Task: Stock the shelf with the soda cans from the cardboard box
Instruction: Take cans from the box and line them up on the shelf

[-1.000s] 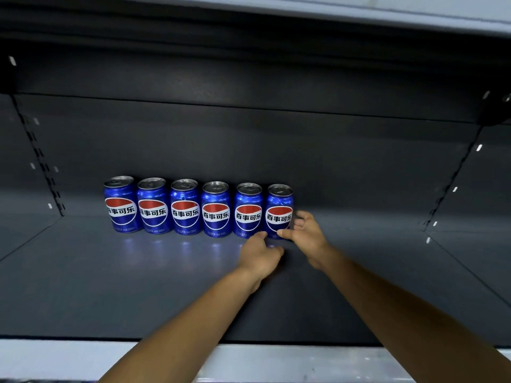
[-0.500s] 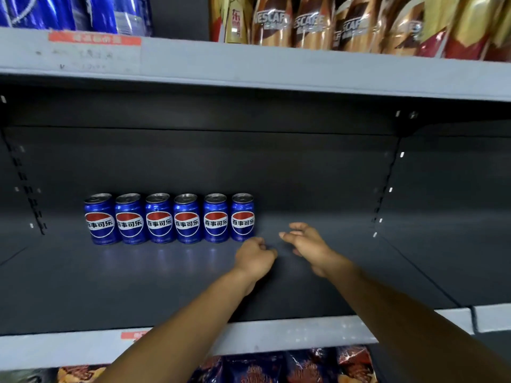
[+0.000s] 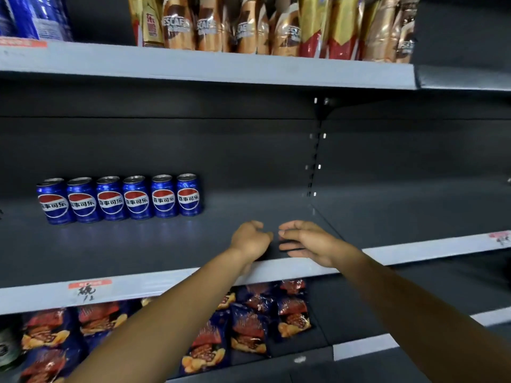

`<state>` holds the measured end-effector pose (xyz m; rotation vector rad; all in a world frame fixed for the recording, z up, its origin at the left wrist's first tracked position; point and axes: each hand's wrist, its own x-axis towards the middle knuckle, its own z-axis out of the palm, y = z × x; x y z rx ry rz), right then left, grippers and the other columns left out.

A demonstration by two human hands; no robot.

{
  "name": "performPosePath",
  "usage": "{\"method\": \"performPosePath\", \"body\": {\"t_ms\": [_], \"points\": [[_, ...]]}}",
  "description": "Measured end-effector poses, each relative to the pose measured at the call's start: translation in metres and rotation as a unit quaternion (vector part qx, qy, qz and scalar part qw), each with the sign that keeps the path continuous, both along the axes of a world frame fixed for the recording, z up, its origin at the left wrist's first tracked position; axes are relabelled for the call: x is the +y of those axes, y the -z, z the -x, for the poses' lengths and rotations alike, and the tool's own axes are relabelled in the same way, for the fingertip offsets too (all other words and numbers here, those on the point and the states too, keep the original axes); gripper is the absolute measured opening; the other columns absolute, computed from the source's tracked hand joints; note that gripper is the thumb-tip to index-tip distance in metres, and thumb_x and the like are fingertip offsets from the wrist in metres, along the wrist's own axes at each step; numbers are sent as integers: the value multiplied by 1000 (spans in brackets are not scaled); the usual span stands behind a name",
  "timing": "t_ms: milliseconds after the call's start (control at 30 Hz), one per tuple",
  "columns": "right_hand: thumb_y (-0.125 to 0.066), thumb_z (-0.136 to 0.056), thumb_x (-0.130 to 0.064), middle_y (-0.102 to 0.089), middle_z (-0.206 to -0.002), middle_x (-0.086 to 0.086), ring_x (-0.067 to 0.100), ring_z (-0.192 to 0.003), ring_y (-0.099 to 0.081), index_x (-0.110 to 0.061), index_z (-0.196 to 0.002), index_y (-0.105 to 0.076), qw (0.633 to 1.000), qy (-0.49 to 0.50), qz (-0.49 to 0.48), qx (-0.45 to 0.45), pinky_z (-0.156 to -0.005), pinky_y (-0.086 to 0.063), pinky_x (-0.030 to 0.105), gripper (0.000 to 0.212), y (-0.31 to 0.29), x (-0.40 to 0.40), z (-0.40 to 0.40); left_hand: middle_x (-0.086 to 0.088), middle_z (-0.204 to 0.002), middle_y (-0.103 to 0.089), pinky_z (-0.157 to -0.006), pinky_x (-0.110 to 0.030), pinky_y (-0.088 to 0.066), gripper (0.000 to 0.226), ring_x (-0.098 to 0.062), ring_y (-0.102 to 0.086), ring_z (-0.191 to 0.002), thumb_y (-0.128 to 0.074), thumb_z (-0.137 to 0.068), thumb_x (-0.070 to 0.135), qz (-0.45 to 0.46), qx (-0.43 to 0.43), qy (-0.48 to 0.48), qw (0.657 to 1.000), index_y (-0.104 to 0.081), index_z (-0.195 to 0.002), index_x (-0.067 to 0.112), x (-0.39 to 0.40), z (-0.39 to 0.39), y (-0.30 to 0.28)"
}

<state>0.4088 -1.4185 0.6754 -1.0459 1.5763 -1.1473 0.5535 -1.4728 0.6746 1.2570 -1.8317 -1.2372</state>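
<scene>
While both hands hang empty over the shelf front, the risk is a knock | left hand (image 3: pixel 250 239) loosely curled, right hand (image 3: pixel 307 240) relaxed open, both right of the Pepsi cans (image 3: pixel 121 199) | a careless next placement could topple the row | six upright blue cans, logos forward, touching, at the grey shelf (image 3: pixel 276 270) rear-left | cardboard box unseen

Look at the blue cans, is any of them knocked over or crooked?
No, nothing stands out. All six soda cans stand upright in one neat row on the shelf, logos facing out. Both the left hand and right hand hold nothing.
</scene>
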Motion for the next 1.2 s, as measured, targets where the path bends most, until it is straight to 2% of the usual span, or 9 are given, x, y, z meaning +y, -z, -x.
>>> {"method": "performPosePath", "body": {"t_ms": [100,267,500,667,767,933,1067,1167,1200], "points": [[-60,-92,-18,-67,-109,3,19,-97,-68,-17,-113,-58,1000,-12,-2,-10,-86,-52,31,21,9,24,12,-9,-116,-63,-98,-38,-48,41,-25,-60,-110,-62,-88,25,-8,-5,28,1000,-53,-126,12,24,13,9],[-60,-92,-16,-69,-104,5,21,-96,-68,-18,-108,-60,999,-19,-15,-23,-82,-52,31,17,22,52,20,-6,-105,-65,-88,-31,-48,22,-20,-60,-98,-64,-88,25,-31,-9,68,997,-61,-107,14,51,22,26],[-61,-92,-15,-68,-101,5,21,-89,-67,-16,-109,-62,997,-29,-59,-38,-78,-53,31,17,48,74,23,-1,-81,-60,-71,-26,-42,11,-15,-53,-76,-59,-90,21,-47,-97,145,984,-66,-88,13,70,17,46],[-61,-92,-20,-68,-105,9,22,-94,-67,-13,-115,-61,992,-30,-113,-46,-79,-54,32,24,81,73,8,0,-68,-52,-63,-26,-37,17,-14,-47,-67,-56,-89,15,-88,-140,211,964,-60,-72,15,69,1,68],[-59,-94,-24,-66,-114,12,26,-101,-66,-16,-124,-56,985,-38,-156,-63,-74,-54,29,31,108,74,-8,-4,-77,-53,-66,-26,-35,12,-16,-48,-73,-54,-89,17,-105,-172,222,954,-60,-80,13,65,-12,95],[-56,-95,-20,-66,-104,6,25,-103,-62,-17,-124,-56,978,-8,-190,-84,-92,-48,37,29,155,78,-36,-3,-79,-50,-69,-27,-36,10,-17,-46,-75,-56,-89,24,-155,-211,236,936,-61,-88,15,59,-31,144],[-56,-95,-19,-64,-103,4,25,-104,-61,-20,-116,-53,968,-3,-236,-84,-94,-46,39,21,198,85,-56,-1,-99,-53,-72,-27,-39,27,-17,-50,-86,-54,-93,31,-192,-226,231,927,-61,-109,10,55,-44,190],[-57,-94,-20,-64,-106,4,23,-103,-62,-21,-107,-59,959,-7,-269,-92,-96,-46,39,13,238,91,-63,-4,-90,-53,-69,-28,-38,16,-17,-48,-79,-54,-94,27,-211,-241,225,920,-57,-89,12,59,-53,226],[-56,-94,-19,-64,-106,4,22,-100,-62,-21,-103,-59,955,-4,-279,-104,-94,-46,38,9,254,92,-65,-6,-92,-56,-70,-28,-38,14,-18,-49,-81,-53,-95,25,-215,-248,225,918,-57,-92,12,62,-55,240]]}}
